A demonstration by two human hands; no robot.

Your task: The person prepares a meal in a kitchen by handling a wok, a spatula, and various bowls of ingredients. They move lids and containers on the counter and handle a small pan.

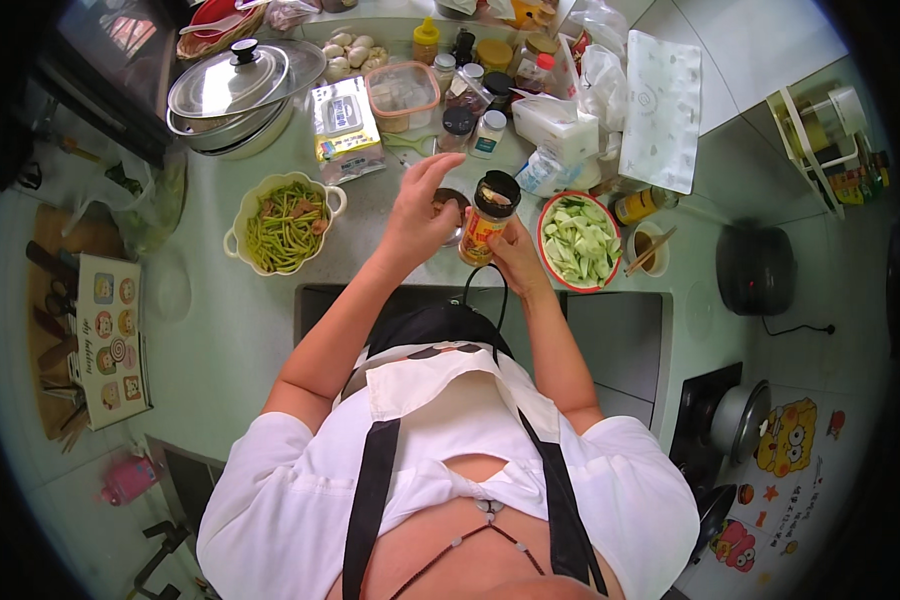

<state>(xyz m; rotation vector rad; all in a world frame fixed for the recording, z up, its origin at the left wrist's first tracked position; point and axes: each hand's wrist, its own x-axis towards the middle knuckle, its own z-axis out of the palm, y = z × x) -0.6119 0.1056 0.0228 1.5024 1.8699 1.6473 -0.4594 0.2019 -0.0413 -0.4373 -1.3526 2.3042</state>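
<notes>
In my right hand [515, 255] I grip a seasoning jar [482, 232] with a yellow and red label and a black top. It tilts a little over the counter. My left hand [422, 212] hovers just left of the jar, fingers stretched out and thumb apart, with nothing visible in it. A small round dish [454, 236] lies partly hidden behind that hand. To the left sits a cream two-handled bowl [232, 243] of green beans and reddish-brown pieces. Right of the jar is a red-rimmed plate [541, 250] heaped with sliced pale green vegetable.
Several seasoning jars and bottles [457, 122] crowd the back, beside a clear container [402, 92], a wipes pack [344, 128] and garlic [354, 50]. A lidded pot [235, 95] stands back left. A cup with chopsticks [650, 248] is right of the plate. An open drawer [620, 335] lies before me.
</notes>
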